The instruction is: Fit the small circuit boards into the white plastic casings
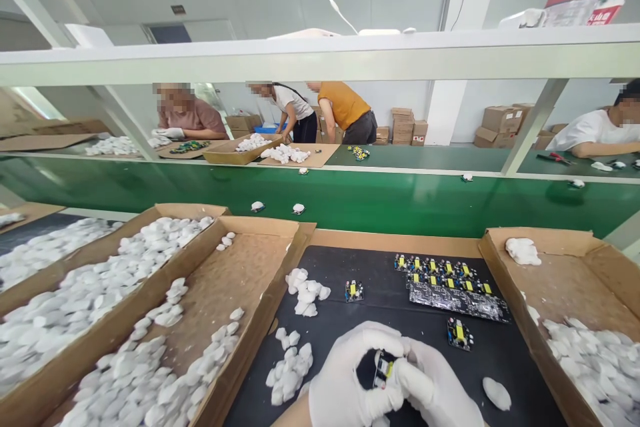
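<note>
Both my hands wear white gloves and meet over the black mat (350,323). My left hand (345,373) curls round a small circuit board (383,369) with a yellow component, its fingers closed on the edge. From the other side my right hand (440,380) pinches the same board, covering part of it. Just beyond the right hand lies another circuit board (459,333), and a single white pad (497,393) rests to its right. One more board (354,290) sits farther off, near a pile of white pads (307,291).
Rows of boards (450,280) lie at the mat's far side. Cardboard trays (260,240) with white pads flank the mat; one tray (505,240) is at right. Behind runs a green conveyor (370,203) carrying a few padded boards. Several people work across it, under a white shelf beam (320,60).
</note>
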The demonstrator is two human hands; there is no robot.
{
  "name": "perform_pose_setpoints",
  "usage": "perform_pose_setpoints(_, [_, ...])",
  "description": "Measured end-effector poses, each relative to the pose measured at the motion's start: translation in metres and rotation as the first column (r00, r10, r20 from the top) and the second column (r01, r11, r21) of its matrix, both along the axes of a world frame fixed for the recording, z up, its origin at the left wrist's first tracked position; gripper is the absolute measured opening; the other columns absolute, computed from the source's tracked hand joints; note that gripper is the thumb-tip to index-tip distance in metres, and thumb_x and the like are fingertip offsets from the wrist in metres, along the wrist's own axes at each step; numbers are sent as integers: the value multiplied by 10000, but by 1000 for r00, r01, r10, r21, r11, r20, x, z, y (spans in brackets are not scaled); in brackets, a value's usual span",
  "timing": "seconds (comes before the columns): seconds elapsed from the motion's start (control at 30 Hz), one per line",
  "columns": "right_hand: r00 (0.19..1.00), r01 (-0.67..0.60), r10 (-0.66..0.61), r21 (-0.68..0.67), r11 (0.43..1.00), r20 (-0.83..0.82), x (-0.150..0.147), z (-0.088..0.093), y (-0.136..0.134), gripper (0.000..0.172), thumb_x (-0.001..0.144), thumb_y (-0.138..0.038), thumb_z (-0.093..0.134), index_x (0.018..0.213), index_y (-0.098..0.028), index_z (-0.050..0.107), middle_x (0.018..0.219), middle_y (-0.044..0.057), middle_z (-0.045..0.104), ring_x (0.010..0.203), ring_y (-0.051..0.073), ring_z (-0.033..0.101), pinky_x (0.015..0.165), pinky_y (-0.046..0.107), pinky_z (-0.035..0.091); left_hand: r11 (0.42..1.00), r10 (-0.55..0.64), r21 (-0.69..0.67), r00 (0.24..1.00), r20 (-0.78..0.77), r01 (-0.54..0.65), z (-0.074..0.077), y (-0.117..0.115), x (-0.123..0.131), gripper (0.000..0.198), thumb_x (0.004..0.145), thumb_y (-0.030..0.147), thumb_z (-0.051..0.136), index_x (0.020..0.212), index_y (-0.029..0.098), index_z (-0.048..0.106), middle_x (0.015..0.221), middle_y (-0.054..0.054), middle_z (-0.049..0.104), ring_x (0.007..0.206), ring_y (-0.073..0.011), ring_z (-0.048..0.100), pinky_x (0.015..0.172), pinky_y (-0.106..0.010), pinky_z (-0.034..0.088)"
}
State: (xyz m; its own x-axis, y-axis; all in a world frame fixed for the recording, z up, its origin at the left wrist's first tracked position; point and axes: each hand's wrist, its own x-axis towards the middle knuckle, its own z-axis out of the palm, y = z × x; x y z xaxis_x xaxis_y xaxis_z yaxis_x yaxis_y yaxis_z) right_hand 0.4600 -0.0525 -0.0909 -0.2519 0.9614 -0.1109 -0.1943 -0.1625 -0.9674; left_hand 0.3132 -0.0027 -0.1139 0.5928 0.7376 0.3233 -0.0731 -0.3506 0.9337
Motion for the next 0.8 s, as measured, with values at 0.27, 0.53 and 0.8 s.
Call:
perform_pose_setpoints(0.27, [999,34,-33,-67,997,11,-4,3,-1,101,640,-169,525,699,-150,604,547,-12,570,463,131,512,533,264,443,999,-47,-9,997,-67,46,-8,4,-4,568,586,220,802,1134,246,656,1298,-120,574,1182,-292,557,1003,-391,440])
perform_pose_setpoints(0.53, [993,-18,20,18,1000,-112,-1,-17,-2,341,804,-510,548,823,-170,558,604,-15,548,487,137,518,551,289,433,970,55,242,994,-95,-30,-3,4,0,411,641,220,791,1037,278,699,1119,-79,700,1040,-239,652,906,-334,523])
perform_pose_setpoints(0.8, [979,25,-40,76,997,202,0,-23,-4,535,812,-686,417,939,-173,500,638,-16,516,584,159,510,616,319,462,848,142,521,989,-46,-97,-15,5,0,491,580,280,822,1047,253,674,1074,-80,725,961,-232,690,853,-314,558])
